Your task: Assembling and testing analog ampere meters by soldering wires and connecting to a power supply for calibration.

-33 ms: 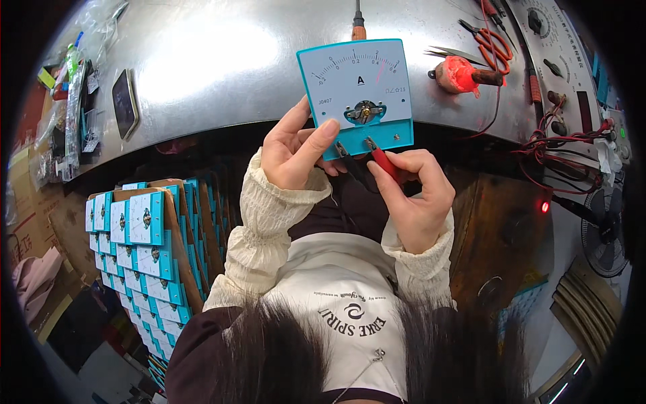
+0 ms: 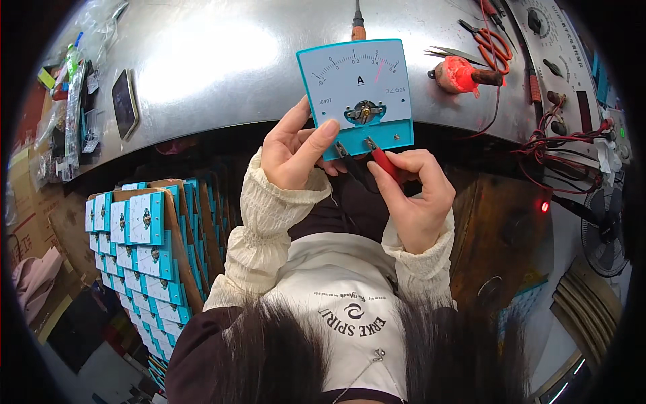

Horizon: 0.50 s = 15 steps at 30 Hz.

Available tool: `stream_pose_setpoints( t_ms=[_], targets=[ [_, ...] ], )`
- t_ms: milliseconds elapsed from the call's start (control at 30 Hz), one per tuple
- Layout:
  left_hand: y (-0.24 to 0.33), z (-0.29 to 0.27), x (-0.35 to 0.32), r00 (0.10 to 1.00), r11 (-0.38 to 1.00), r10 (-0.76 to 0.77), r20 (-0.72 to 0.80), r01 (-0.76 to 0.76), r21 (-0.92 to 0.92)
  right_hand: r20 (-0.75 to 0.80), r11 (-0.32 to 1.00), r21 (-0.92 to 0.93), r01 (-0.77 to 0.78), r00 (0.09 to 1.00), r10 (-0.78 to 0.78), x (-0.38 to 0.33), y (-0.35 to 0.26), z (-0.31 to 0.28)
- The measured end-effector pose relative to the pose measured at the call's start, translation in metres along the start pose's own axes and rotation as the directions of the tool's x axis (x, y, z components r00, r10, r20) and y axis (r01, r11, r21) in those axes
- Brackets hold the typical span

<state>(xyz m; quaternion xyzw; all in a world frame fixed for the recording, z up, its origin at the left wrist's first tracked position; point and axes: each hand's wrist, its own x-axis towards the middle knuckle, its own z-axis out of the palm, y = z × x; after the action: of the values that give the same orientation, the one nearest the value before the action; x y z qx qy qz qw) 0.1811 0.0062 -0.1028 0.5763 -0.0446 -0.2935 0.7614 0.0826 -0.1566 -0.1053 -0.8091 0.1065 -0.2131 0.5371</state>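
Note:
A square analog meter [image 2: 356, 94] with a teal frame and a white dial stands tilted at the near edge of the metal bench. Its pink needle points toward the right end of the scale. My left hand [image 2: 293, 151] grips the meter's lower left corner, thumb on its face. My right hand [image 2: 417, 198] pinches a red clip lead [image 2: 383, 160] whose tip touches the teal strip under the dial. A black clip lead [image 2: 348, 156] sits just left of it, between my two hands; I cannot tell which hand holds it.
On the steel bench [image 2: 222, 60] lie a dark phone [image 2: 125, 102], orange-handled scissors [image 2: 490, 42], a glowing red tool [image 2: 459, 74] and an orange-handled screwdriver [image 2: 358, 28]. A control panel [image 2: 562, 74] with red wires [image 2: 558, 145] is at right. A carton of several teal meters [image 2: 145, 242] stands lower left.

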Motion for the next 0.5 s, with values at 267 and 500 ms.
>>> stream_pose_setpoints(
  t_ms=[267, 500],
  targets=[
    [0.0005, 0.0005, -0.0001, 1.000, 1.000, 0.006, 0.005, -0.006, 0.002, -0.012, 1.000, 0.012, 0.009, 1.000, -0.009, -0.0004, -0.0020, -0.0007],
    [0.0024, 0.0005, -0.0005, 0.998, 0.992, -0.063, 0.016, 0.064, -0.106, 0.000, 0.996, 0.047, 0.074, 0.997, -0.074, -0.0036, -0.0003, -0.0063]
  ],
)
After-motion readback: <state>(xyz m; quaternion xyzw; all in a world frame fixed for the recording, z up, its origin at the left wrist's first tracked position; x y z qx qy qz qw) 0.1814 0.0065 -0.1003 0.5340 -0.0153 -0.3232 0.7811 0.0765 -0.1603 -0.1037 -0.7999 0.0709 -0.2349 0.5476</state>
